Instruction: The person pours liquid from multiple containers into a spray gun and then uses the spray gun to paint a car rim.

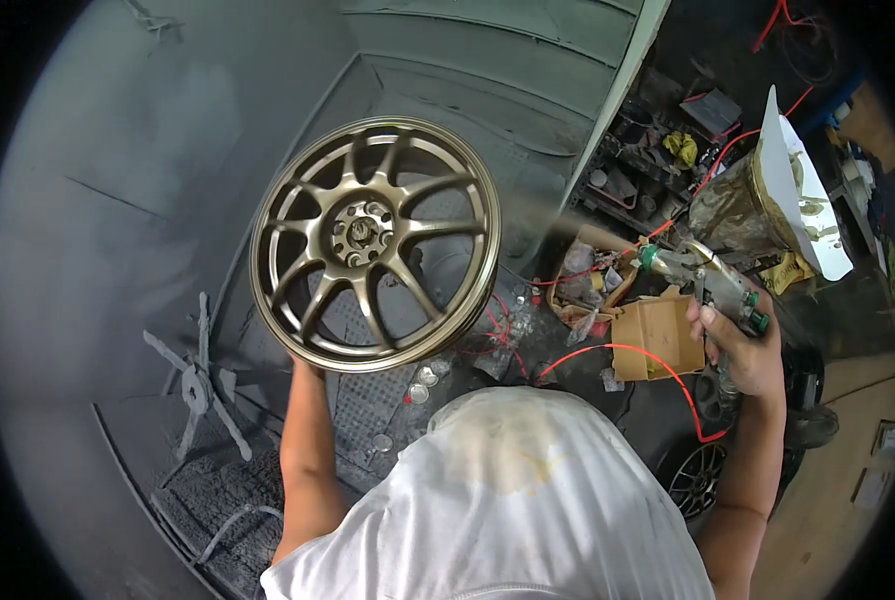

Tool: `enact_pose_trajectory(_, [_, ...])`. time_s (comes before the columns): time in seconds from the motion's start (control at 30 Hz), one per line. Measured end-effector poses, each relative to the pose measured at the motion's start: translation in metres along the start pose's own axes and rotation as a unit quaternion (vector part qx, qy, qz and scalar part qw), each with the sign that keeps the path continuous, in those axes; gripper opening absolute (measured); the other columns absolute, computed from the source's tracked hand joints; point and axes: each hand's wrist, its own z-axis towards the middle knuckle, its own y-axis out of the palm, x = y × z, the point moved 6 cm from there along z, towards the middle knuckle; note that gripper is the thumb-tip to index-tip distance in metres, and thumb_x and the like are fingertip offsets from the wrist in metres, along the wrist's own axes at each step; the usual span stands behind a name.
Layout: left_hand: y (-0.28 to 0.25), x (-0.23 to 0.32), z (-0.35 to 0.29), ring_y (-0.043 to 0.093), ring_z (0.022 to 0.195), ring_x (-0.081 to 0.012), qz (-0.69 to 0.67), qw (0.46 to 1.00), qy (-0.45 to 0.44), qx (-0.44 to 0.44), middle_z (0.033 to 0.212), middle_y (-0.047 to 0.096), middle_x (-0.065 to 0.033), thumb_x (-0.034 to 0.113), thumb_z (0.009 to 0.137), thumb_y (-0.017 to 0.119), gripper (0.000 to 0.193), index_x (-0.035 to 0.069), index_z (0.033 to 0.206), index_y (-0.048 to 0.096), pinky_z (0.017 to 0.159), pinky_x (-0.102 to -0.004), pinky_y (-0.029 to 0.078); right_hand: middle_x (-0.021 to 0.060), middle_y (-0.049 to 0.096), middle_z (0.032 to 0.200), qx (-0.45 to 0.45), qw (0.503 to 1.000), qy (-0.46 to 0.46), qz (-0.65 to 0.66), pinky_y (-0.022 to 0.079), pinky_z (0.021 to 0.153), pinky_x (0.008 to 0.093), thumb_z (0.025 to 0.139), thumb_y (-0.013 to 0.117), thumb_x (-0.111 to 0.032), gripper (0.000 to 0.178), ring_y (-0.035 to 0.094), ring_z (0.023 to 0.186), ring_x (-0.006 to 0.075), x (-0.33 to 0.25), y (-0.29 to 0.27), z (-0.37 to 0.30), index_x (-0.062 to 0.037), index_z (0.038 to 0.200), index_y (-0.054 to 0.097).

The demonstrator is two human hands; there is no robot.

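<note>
A bronze multi-spoke wheel rim (417,228) faces up, left of the middle. My left hand (305,364) reaches beneath its near edge; the rim hides the fingers, so their grip does not show. To the right, my right hand (742,350) is closed round a metal spray gun (719,282) with green fittings. The gun's nozzle points left at the rim, some distance from it. A faint mist hangs between nozzle and rim. Whatever holds the rim up from below is hidden.
A red hose (657,358) curves over the floor near an open cardboard box (659,335). Cluttered shelves (627,165) and a large white-rimmed funnel shape (782,195) stand at right. Left is a grey star-shaped stand (197,390); grey booth walls (147,180) rise behind.
</note>
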Motion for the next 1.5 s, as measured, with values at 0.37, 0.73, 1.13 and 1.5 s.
enact_pose_trajectory(0.37, [-0.051, -0.069, -0.048, 0.069, 0.083, -0.0249, -0.054, 0.988, 0.041, 0.137, 0.095, 0.069, -0.0065, 0.037, 0.105, 0.049, 0.03, 0.01, 0.106, 0.064, 0.072, -0.042, 0.061, 0.0093, 0.07, 0.091, -0.005, 0.999, -0.033, 0.02, 0.044, 0.048, 0.0203, 0.09, 0.072, -0.014, 0.045, 0.06, 0.066, 0.0086, -0.001, -0.004, 0.008, 0.0058, 0.129, 0.06])
enact_pose_trajectory(0.73, [-0.052, -0.023, -0.016, 0.066, 0.108, -0.0246, -0.026, 0.999, -0.008, 0.025, 0.119, 0.067, -0.0079, 0.045, 0.106, 0.047, 0.046, 0.01, 0.134, 0.056, 0.093, -0.044, 0.056, 0.009, 0.069, 0.094, -0.021, 0.998, -0.057, 0.026, 0.046, 0.049, 0.021, 0.09, 0.071, -0.016, 0.039, 0.064, 0.074, 0.0104, -0.002, 0.0, 0.005, 0.005, 0.122, 0.062])
enact_pose_trajectory(1.13, [-0.007, 0.03, 0.032, 0.056, 0.128, -0.0292, 0.032, 0.998, 0.027, -0.054, 0.139, 0.058, -0.0109, 0.051, 0.105, 0.044, 0.056, 0.01, 0.143, 0.049, 0.106, -0.0532, 0.048, 0.0054, 0.07, 0.104, 0.053, 0.994, -0.09, -0.032, 0.048, 0.059, 0.0218, 0.093, 0.07, -0.012, 0.034, 0.065, 0.085, 0.0099, 0.055, -0.017, 0.021, 0.0009, 0.123, 0.061])
enact_pose_trajectory(1.5, [0.0, -0.21, -0.119, 0.057, 0.114, -0.0233, 0.016, 0.992, 0.0, 0.121, 0.123, 0.063, -0.0082, 0.046, 0.105, 0.048, 0.047, 0.007, 0.129, 0.058, 0.102, -0.0425, 0.046, 0.0111, 0.068, 0.086, -0.024, 0.995, 0.013, 0.099, 0.045, 0.046, 0.0237, 0.086, 0.077, -0.02, 0.033, 0.063, 0.065, 0.0138, 0.093, -0.034, -0.04, 0.0052, 0.103, 0.064])
